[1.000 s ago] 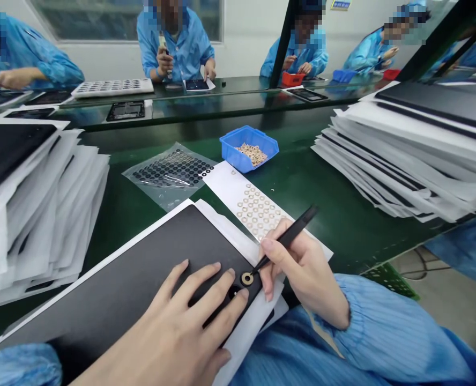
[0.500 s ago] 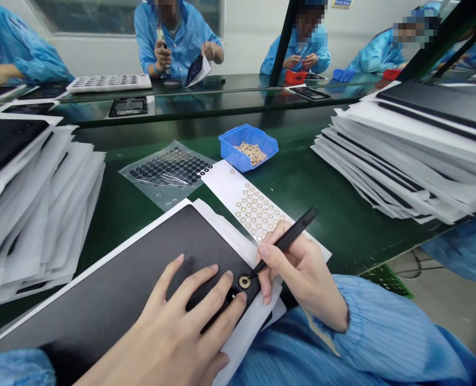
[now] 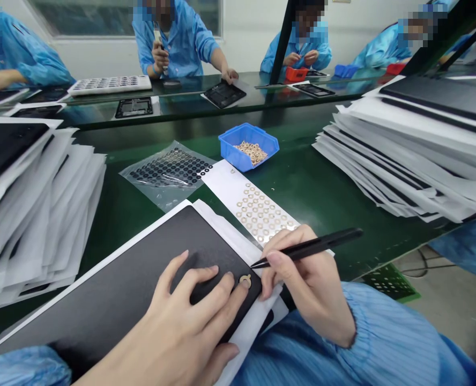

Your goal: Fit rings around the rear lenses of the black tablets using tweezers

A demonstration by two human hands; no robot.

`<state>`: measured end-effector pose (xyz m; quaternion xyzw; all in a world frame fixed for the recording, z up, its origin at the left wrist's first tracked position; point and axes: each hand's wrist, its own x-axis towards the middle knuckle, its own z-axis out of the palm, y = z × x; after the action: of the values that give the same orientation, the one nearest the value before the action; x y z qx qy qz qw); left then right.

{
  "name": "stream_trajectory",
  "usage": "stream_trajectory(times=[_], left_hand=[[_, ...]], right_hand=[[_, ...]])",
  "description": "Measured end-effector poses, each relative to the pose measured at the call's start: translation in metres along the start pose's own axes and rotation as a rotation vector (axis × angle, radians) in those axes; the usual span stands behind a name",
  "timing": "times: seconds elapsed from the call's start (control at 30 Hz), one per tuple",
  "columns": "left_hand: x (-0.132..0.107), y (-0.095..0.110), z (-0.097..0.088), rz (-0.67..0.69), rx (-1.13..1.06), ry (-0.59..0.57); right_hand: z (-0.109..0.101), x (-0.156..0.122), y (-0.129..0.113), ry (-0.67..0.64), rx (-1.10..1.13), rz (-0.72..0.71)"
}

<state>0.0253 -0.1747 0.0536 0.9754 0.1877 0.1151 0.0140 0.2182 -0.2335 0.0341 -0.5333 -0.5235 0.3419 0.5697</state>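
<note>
My left hand lies spread over a dark tablet back cover, its index fingertip touching a small gold ring near the cover's right corner. Black tweezers are pinched in my right hand, their tips just above that ring and apart from it. Beneath the cover is white paper. A white strip bearing rows of gold rings runs from beyond the cover to under my right hand. What lies under my left palm is hidden.
A blue bin holds loose small rings. Beside it lies a clear bag with black rings. Stacks of covers and paper rise at left and right. Several co-workers sit across the bench, one touching a tablet part.
The tweezer tips have lifted off the ring and their rear end has swung down to the right. My left index finger has moved onto the ring. A co-worker across has lowered a part to the bench.
</note>
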Motion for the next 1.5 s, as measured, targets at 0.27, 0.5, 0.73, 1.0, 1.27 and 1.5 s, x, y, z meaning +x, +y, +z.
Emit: stream_trajectory(times=[0.27, 0.5, 0.73, 1.0, 1.27, 1.5], left_hand=[[0.006, 0.005, 0.000, -0.035, 0.061, -0.020], [0.006, 0.006, 0.002, 0.000, 0.108, -0.017], [0.002, 0.006, 0.000, -0.062, 0.079, 0.016], [-0.002, 0.000, -0.004, -0.039, 0.104, 0.002], [0.001, -0.006, -0.015, 0.039, 0.042, -0.103], [-0.008, -0.011, -0.007, 0.040, 0.037, -0.024]], right_hand=[[-0.002, -0.002, 0.006, -0.017, 0.055, -0.073], [-0.001, 0.000, 0.005, -0.024, -0.016, -0.113], [0.002, -0.004, 0.008, -0.031, -0.021, -0.229], [-0.022, 0.041, -0.014, 0.018, -0.050, -0.232], [-0.034, 0.082, -0.022, 0.106, -0.203, -0.248], [-0.058, 0.154, 0.000, 0.226, -0.286, -0.299]])
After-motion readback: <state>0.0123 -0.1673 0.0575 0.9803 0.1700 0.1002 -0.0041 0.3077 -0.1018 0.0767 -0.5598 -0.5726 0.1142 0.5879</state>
